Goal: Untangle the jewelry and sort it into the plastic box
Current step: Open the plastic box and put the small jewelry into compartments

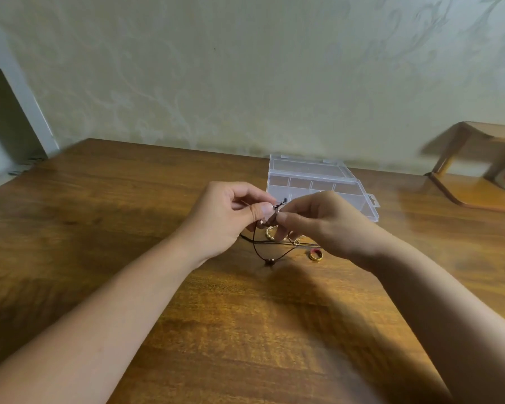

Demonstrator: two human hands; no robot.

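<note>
Head view: both hands meet above the middle of the wooden surface (129, 228), fingertips nearly touching. Left hand (228, 217) has fingers curled, thumb and forefinger pinching the dark cord tangle (277, 212) at its upper knot. Right hand (321, 223) also curled, thumb and fingers pinching the same tangle from the other side. Small dark bead end pokes up between the two hands.

Dark cord loops (260, 252) hang down from the pinch and trail onto the surface, with a small bead knot (270, 261) at the bottom of the loop. Thin straight cord strands run rightward under the right hand. A gold chain piece (268, 233) lies on the surface just below the hands, partly hidden by fingers. A gold ring with red inside (316, 254) sits on the surface just beside the right wrist, apart from the cords.

Clear plastic box (347, 182) lies open behind the hands, lid toward the wall, dividers visible; compartments look bare but the near part is hidden by the right hand. Wooden shelf stand (473, 170) at far right, blurred. Patterned wall (245, 68) behind.
</note>
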